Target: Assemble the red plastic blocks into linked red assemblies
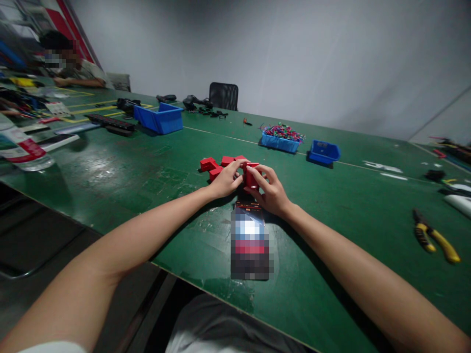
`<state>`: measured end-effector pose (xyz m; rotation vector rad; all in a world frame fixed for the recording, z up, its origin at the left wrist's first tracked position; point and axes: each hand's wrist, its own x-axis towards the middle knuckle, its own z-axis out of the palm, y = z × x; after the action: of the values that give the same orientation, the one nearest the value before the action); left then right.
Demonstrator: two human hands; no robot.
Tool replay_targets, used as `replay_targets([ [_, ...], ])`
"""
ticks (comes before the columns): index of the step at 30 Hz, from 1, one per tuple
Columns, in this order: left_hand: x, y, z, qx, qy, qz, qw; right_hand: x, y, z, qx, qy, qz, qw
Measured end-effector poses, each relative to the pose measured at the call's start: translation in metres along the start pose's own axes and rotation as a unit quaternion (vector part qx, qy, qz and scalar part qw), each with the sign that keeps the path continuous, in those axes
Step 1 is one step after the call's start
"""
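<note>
Just beyond the phone, a small red box (252, 177) stands between my two hands, its front face toward me. My right hand (270, 189) grips it from the right, fingers bent over the front and thumb low. From the left, my left hand (227, 180) has curled fingers against the box's upper left edge; some fingertips are hidden behind it. Several more red boxes (209, 164) lie in a loose cluster behind and left of my left hand. A phone (249, 208) with a lit, partly blurred-out screen lies flat below my hands.
Blue bins stand farther back: one tall (165, 120), one heaped with coloured wires (281, 142), one small (324, 153). Yellow-handled pliers (432, 238) lie at right. A water bottle (22, 147) stands at left. A person (79, 71) sits at the far left.
</note>
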<state>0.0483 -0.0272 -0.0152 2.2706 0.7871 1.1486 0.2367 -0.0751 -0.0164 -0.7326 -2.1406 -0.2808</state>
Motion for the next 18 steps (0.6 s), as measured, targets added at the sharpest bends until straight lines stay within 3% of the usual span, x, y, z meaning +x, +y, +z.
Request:
replay_targets([
  [18, -0.0008, -0.0011, -0.0005, -0.006, 0.003, -0.001, 1.000, -0.0012, -0.0010, -0.0004, 0.022, -0.006, 0.006, 1.000],
])
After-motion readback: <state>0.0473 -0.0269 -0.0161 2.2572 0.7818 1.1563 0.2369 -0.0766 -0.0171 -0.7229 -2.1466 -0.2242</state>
